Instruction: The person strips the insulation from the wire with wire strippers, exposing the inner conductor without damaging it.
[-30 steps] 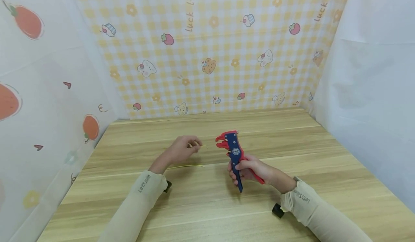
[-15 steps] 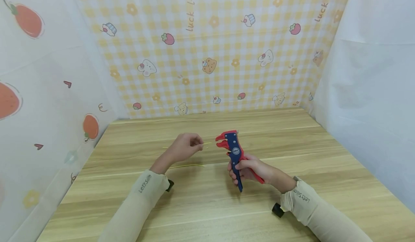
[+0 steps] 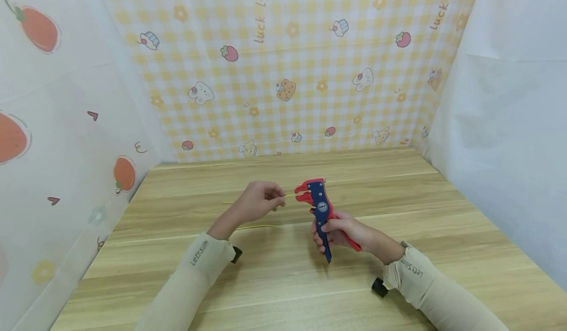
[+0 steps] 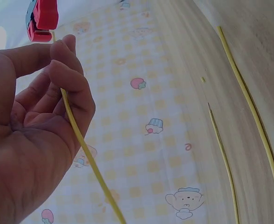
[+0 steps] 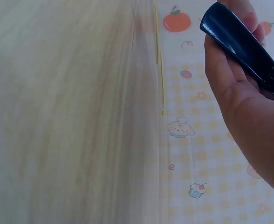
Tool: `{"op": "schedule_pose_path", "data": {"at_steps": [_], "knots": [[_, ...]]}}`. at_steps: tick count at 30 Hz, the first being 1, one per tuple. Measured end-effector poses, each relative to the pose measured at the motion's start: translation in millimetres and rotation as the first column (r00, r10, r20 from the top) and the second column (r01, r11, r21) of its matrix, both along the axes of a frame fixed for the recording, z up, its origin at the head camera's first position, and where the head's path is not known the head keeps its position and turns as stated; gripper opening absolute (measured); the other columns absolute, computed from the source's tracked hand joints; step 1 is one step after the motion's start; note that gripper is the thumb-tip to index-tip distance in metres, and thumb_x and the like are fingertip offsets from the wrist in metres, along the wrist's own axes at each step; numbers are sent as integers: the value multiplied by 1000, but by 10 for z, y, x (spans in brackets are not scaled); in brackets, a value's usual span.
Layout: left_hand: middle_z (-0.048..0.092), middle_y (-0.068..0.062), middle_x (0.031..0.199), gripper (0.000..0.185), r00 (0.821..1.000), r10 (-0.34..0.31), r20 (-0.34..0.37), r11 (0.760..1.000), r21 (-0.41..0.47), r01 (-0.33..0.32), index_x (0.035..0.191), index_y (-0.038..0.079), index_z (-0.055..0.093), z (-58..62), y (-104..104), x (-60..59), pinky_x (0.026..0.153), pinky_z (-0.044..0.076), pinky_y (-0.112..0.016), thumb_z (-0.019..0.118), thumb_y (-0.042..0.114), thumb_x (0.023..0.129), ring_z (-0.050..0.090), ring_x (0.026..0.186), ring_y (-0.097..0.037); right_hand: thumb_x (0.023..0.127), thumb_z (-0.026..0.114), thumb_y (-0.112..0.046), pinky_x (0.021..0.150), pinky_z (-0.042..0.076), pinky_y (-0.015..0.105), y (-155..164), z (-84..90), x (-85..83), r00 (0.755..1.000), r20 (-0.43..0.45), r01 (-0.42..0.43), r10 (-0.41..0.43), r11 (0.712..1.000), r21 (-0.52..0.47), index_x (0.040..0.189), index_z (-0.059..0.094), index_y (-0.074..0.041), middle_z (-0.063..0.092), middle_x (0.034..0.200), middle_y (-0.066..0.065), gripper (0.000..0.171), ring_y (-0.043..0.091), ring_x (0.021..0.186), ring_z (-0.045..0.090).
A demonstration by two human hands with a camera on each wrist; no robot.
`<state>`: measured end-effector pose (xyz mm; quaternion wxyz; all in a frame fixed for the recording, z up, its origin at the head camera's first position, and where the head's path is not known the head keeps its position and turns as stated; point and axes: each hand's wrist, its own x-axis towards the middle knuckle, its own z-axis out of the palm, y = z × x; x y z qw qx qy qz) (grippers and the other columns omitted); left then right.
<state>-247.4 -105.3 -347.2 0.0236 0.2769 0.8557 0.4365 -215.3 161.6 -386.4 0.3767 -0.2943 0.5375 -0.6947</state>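
My left hand [image 3: 261,202] pinches a yellow wire [image 3: 290,195] between thumb and fingers. In the left wrist view the held wire [image 4: 92,161] trails down past the palm. Its far end reaches in between the red jaws of a wire stripper [image 3: 322,207]; how deep it sits I cannot tell. Gripping the stripper by its blue and red handles, which stand spread apart, is my right hand [image 3: 347,231]. The right wrist view shows the blue handle [image 5: 244,46] across that hand's fingers. The stripper's head is upright and faces left.
On the wooden table [image 3: 283,281] a second yellow wire [image 3: 261,226] lies below the left hand. Another wire [image 4: 224,161] with a bare-looking tip lies farther back, near a tiny yellow scrap [image 4: 203,80]. A patterned cloth [image 3: 283,65] rises behind the table, with cloth walls at both sides.
The left hand has lifted the wire off the table area and moved right, bringing its end to the stripper's jaws. The right hand and stripper have stayed in place.
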Motion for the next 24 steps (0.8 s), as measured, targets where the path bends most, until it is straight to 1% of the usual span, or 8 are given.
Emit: {"op": "schedule_pose_path", "data": {"at_steps": [3,7,10,15,17,22,24], "knots": [[66,3,78,6,1000,6,19,1000,9,-6,87,12,65,9,23,18,54,52,-28,60,10,89,63,66,-19,87,39,-7,77,50,38,-3,-7,0,1000,2,-1,1,1000,-1,106,45,6,57,88,9,24,20,77,58],[66,3,78,6,1000,-6,27,1000,26,6,89,13,65,19,43,36,47,49,-30,60,10,90,61,63,-16,87,38,-6,77,50,38,-9,-16,-1,1000,2,-10,10,1000,-17,105,46,4,57,87,8,22,20,78,59],[66,3,79,6,999,-22,26,999,36,21,90,13,65,28,57,44,46,49,-30,59,10,90,61,63,-16,87,38,-6,77,51,39,-14,-21,1,1000,5,-14,14,999,-30,104,48,1,58,86,8,20,20,78,60],[66,4,79,7,1000,-22,22,999,35,21,90,14,64,27,70,46,46,50,-31,58,10,91,61,63,-16,89,38,-6,77,51,40,-20,-19,9,1000,14,-11,12,999,-38,101,49,-3,57,85,7,17,21,78,61],[66,3,79,7,999,-25,24,999,36,24,92,11,65,29,74,52,47,50,-31,58,10,91,61,63,-16,89,38,-5,76,52,39,-20,-16,10,1000,14,-11,11,999,-43,101,49,-3,56,85,7,17,20,77,61],[66,-1,79,10,999,-22,31,999,37,21,95,3,64,247,125,245,47,48,-27,56,6,91,59,61,-13,90,38,-4,71,53,35,-27,-4,20,1000,8,-6,7,999,-46,98,49,-3,56,80,6,14,19,72,62],[65,-3,80,10,999,-16,32,999,34,15,94,3,64,296,145,288,46,47,-25,55,5,91,58,61,-12,91,39,-5,69,53,34,-33,-3,22,1000,12,1,-1,999,-32,97,49,-2,56,78,5,12,19,69,62]]}}
